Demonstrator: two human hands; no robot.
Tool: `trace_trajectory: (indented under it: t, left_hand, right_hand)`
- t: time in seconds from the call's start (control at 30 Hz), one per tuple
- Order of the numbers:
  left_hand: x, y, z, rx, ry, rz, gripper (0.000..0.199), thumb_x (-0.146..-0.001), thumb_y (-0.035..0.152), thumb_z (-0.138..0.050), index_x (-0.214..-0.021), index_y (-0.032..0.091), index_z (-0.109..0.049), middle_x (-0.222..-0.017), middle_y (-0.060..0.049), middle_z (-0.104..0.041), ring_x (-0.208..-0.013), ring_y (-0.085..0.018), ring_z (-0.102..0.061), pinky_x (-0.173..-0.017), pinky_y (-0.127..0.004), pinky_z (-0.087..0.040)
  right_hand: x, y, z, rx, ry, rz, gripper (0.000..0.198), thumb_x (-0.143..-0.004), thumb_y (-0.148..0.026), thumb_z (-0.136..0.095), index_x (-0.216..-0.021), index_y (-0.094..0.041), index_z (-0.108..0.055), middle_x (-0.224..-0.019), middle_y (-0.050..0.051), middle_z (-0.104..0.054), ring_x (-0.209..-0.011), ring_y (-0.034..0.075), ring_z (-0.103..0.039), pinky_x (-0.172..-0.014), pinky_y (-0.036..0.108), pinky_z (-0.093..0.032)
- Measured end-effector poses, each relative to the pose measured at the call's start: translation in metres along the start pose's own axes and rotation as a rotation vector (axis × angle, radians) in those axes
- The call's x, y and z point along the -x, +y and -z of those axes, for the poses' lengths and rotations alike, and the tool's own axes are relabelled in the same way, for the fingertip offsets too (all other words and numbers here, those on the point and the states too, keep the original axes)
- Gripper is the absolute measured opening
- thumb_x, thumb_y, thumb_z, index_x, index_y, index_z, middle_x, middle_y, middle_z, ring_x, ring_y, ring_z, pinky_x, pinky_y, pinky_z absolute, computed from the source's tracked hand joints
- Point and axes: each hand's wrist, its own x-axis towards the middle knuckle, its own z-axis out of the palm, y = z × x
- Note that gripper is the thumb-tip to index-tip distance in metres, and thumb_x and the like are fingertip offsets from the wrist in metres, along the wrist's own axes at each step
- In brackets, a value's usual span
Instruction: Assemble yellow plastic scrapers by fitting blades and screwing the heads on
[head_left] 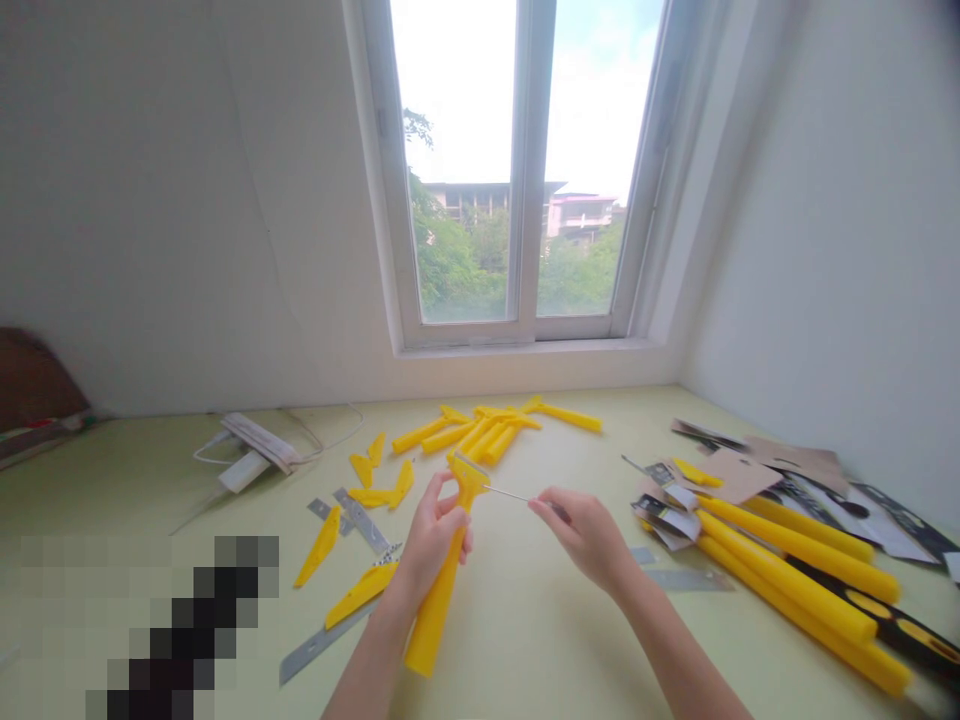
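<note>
My left hand point(439, 530) is wrapped round the upper handle of a yellow scraper point(433, 625), whose wide head points up and away from me. In my right hand point(581, 530) is a screwdriver point(510, 493); its thin metal shaft reaches left to the scraper's neck, just under the head. Most of the screwdriver's handle is hidden in my fingers. Left of my left hand lie loose yellow head pieces point(319, 545) and flat grey metal blades point(330, 640). A small heap of screws point(388, 555) sits close to my left wrist.
Several yellow scraper handles point(480, 435) are piled below the window. At the right lie long yellow-handled scrapers point(787, 570), cardboard packaging point(795, 465) and another metal blade point(690, 580). A white power strip point(259, 443) with cables is at the back left.
</note>
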Motion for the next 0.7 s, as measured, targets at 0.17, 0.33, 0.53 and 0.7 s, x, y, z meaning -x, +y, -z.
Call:
trace_trajectory:
  t: [0.17,0.33,0.53,0.7]
  left_hand:
    - [0.0011,-0.0029,-0.0026,-0.004,-0.025,-0.025,0.041,-0.064,0.015,-0.043,-0.103,0.023,-0.036,-0.06,0.006,-0.051,-0.038,-0.007,-0.043,-0.035,-0.018,-0.033]
    - [0.0007,-0.0005,-0.0025,-0.01,-0.017,0.007,0.043,-0.063,0.015,-0.044,-0.104,0.023,-0.034,-0.058,0.007,-0.05,-0.038,-0.008,-0.044,-0.036,-0.018,-0.034]
    - [-0.003,-0.0031,0.0002,0.01,-0.011,0.027,0.043,-0.061,0.015,-0.045,-0.102,0.024,-0.034,-0.062,0.006,-0.051,-0.037,-0.008,-0.044,-0.034,-0.019,-0.034]
    - [-0.0043,-0.0048,-0.0011,0.009,0.028,0.033,0.044,-0.06,0.015,-0.045,-0.102,0.023,-0.035,-0.06,0.006,-0.051,-0.036,-0.008,-0.044,-0.032,-0.019,-0.032]
  right_hand:
    - [0.0008,-0.001,-0.0005,-0.012,-0.006,-0.061,0.043,-0.088,-0.041,-0.028,-0.063,-0.02,-0.056,-0.051,-0.001,-0.057,-0.051,0.013,-0.053,-0.051,0.022,-0.032]
    - [0.002,-0.0026,0.0003,-0.055,0.025,-0.058,0.021,-0.079,-0.041,-0.047,-0.079,-0.021,-0.051,-0.054,-0.004,-0.053,-0.049,0.012,-0.049,-0.049,0.021,-0.032]
    - [0.0004,0.0009,-0.0006,-0.089,0.04,-0.023,0.021,-0.079,-0.037,-0.046,-0.07,-0.019,-0.053,-0.063,0.001,-0.06,-0.056,0.014,-0.052,-0.053,0.022,-0.035]
    - [0.0009,-0.0004,0.0007,-0.048,0.014,-0.031,0.025,-0.081,-0.039,-0.044,-0.069,-0.02,-0.054,-0.058,-0.001,-0.058,-0.052,0.013,-0.05,-0.05,0.022,-0.032]
